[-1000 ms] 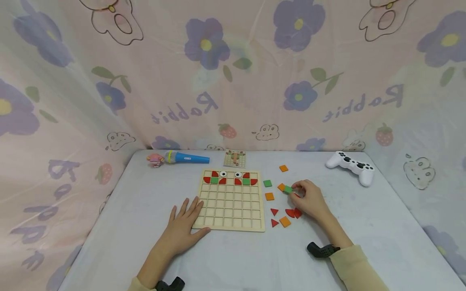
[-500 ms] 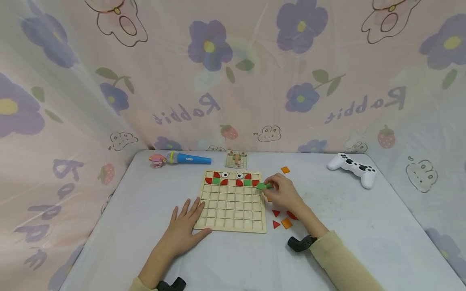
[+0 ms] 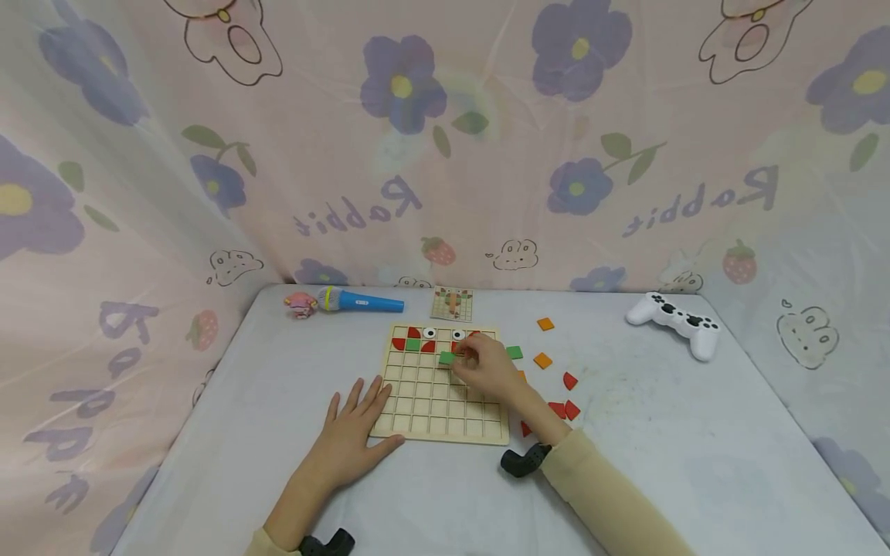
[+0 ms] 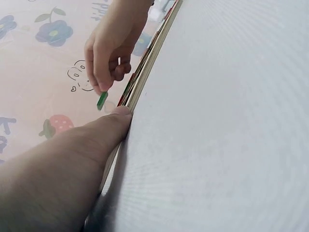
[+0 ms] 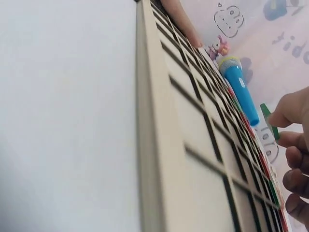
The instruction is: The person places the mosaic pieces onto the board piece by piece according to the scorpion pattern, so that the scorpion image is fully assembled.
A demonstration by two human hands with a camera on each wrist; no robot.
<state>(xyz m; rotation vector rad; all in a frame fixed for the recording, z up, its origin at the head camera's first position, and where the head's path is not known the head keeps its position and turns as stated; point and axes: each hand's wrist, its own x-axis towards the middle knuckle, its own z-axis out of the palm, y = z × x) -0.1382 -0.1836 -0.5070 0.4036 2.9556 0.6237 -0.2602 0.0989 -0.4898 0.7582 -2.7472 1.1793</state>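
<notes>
My right hand [image 3: 487,367] pinches a green square tile [image 3: 446,358] by its edge between thumb and fingertips, over the upper middle of the wooden grid board [image 3: 424,421]. In the left wrist view the green tile [image 4: 102,100] hangs tilted above the board. My left hand [image 3: 351,440] lies with straight, spread fingers on the board's left edge. Along the board's top rows sit red quarter-round pieces [image 3: 399,344], a green square [image 3: 413,345] and two round eye pieces [image 3: 429,333]. The right hand hides part of the right-hand group.
Right of the board lie an orange tile [image 3: 543,361], another green square [image 3: 514,353] and several red pieces [image 3: 570,381]. A small pattern card [image 3: 452,303] stands behind the board. Further out are a blue toy microphone [image 3: 361,302], a pink figurine [image 3: 301,305] and a white game controller [image 3: 673,323].
From the loose pieces at the right, my right hand has carried the green square tile leftward over the board. The left hand has stayed in place.
</notes>
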